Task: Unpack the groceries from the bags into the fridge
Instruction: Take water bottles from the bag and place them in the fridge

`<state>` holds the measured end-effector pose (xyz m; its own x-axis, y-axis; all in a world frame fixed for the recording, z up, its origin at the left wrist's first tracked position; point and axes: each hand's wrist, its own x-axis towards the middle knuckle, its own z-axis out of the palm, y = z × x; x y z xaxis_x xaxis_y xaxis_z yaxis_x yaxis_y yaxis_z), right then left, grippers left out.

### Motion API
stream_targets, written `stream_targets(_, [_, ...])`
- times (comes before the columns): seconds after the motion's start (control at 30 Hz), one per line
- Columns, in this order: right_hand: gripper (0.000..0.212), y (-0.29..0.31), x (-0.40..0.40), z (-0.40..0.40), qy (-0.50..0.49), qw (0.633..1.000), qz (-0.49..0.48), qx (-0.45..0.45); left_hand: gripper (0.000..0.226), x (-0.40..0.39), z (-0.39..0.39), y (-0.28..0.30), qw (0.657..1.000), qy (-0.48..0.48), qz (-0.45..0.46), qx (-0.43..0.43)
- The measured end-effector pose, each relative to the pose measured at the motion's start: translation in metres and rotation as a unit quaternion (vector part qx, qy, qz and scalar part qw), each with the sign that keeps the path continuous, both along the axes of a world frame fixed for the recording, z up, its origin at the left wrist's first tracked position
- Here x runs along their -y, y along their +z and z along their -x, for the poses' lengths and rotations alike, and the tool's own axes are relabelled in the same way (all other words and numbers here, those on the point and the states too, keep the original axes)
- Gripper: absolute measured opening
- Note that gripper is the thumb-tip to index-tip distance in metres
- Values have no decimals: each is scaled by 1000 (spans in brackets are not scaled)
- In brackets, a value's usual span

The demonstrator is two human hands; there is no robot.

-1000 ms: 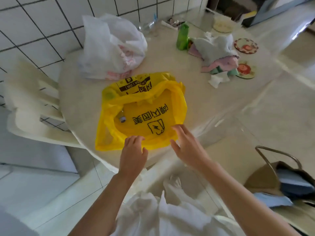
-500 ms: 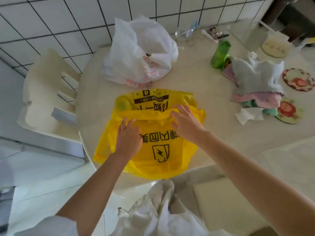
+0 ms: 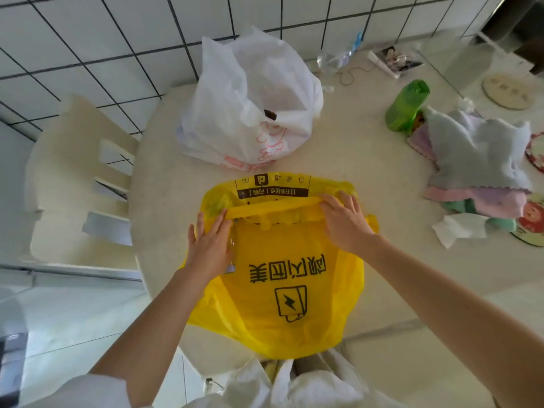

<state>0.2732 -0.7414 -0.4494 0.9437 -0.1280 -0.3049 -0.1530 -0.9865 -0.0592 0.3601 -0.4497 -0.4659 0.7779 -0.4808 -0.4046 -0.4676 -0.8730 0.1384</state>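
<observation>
A yellow plastic bag [image 3: 282, 278] with black print lies flat on the round pale table [image 3: 368, 178], its near end hanging over the table's front edge. My left hand [image 3: 210, 247] presses on the bag's left side, fingers together on the folded fold line. My right hand [image 3: 344, 219] rests on the right end of that same fold, fingers spread over the plastic. Something greenish shows through the bag at its far left corner. Behind it stands a bulging white plastic bag [image 3: 250, 104] with pink print, its mouth loosely gathered.
A cream plastic chair [image 3: 79, 184] stands left of the table against the tiled wall. On the right lie a green roll [image 3: 407, 106], a pile of folded cloths [image 3: 477, 160], a crumpled tissue [image 3: 459, 229] and round coasters. Small clutter sits at the back.
Both hands have moved from the bag's near edge up to its middle and pushed the plastic forward into a fold. The view has shifted closer over the table.
</observation>
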Motion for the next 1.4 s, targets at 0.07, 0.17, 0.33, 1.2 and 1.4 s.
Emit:
stream_targets(0.07, [51,3,12,-11,-51,998,-25,32,76,5,-7,0,1000,14,2,-14])
stream_targets(0.17, [63,9,26,-33,-102,992,-55,52,69,17,-20,-3,998,37,33,-30])
stream_targets(0.33, [67,2,44,-61,-135,985,-101,23,58,29,-42,-1,986,107,125,-9])
stream_targets(1.2, [71,-36,106,-30,-66,987,-75,-122,73,16,-16,-33,978,169,78,-91])
stream_targets(1.4, [67,-23,104,-26,-65,985,-92,-133,55,27,-18,-12,987,147,58,2])
